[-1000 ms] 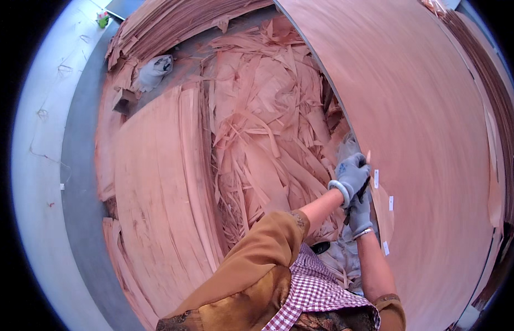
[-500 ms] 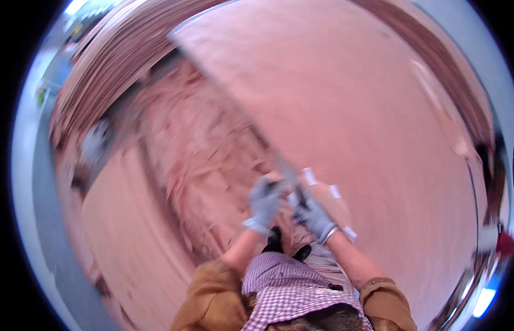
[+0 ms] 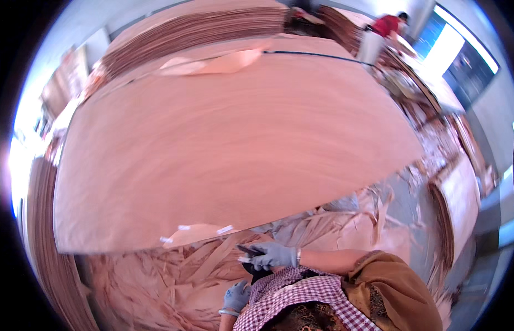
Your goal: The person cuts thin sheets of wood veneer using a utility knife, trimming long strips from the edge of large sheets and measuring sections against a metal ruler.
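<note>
My right hand (image 3: 274, 255), in a grey glove, is closed round a slim dark tool (image 3: 249, 251) just off the near edge of a big veneer sheet (image 3: 229, 149). Its exact kind does not show; a small white bit is beside it. Lower down, beside my checked apron (image 3: 295, 287), my left hand (image 3: 235, 298) is gloved too, its fingers curled in. Whatever it may hold is hidden. A veneer patch (image 3: 196, 234) with several white tape pieces (image 3: 225, 229) lies at the sheet's near edge, left of my right hand.
Torn veneer scraps (image 3: 152, 287) cover the floor in front of me. Stacked veneer (image 3: 196, 33) rises at the back, with another stack (image 3: 44, 220) at the left. A loose strip (image 3: 224, 62) lies on the sheet's far side. A person in red (image 3: 385, 26) bends over a far-right table.
My view has swung to the right and up, bringing the sheet's far side and the other person into sight. My hands have come apart, the left now lower by the apron.
</note>
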`<act>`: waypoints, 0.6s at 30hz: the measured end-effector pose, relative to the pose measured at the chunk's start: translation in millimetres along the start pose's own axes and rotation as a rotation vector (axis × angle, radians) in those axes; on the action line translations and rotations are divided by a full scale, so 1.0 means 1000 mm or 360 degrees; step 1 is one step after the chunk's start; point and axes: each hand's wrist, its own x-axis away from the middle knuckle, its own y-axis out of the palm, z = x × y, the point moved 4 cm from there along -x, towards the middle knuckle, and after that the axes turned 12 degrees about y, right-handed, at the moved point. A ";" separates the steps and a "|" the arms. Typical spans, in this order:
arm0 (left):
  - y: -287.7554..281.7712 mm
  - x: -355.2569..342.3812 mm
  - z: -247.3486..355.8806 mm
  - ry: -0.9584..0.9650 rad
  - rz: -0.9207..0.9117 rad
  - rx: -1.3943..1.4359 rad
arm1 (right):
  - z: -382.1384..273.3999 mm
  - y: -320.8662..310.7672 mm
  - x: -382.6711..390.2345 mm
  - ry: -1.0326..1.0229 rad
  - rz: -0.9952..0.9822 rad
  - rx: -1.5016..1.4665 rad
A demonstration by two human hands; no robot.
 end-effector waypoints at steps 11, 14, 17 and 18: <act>0.191 -0.151 0.290 0.1498 -0.0165 -0.0913 | 0.101 -0.137 0.281 -0.0501 0.0534 0.0453; 0.238 -0.184 0.377 0.1603 -0.0450 -0.0839 | 0.133 -0.187 0.359 -0.0501 0.1033 0.0642; 0.295 -0.205 0.417 0.1664 -0.0579 -0.0531 | 0.168 -0.227 0.409 -0.0308 0.1236 0.0723; 0.296 -0.209 0.462 0.1415 -0.0852 -0.0462 | 0.170 -0.235 0.442 -0.0182 0.1215 0.0466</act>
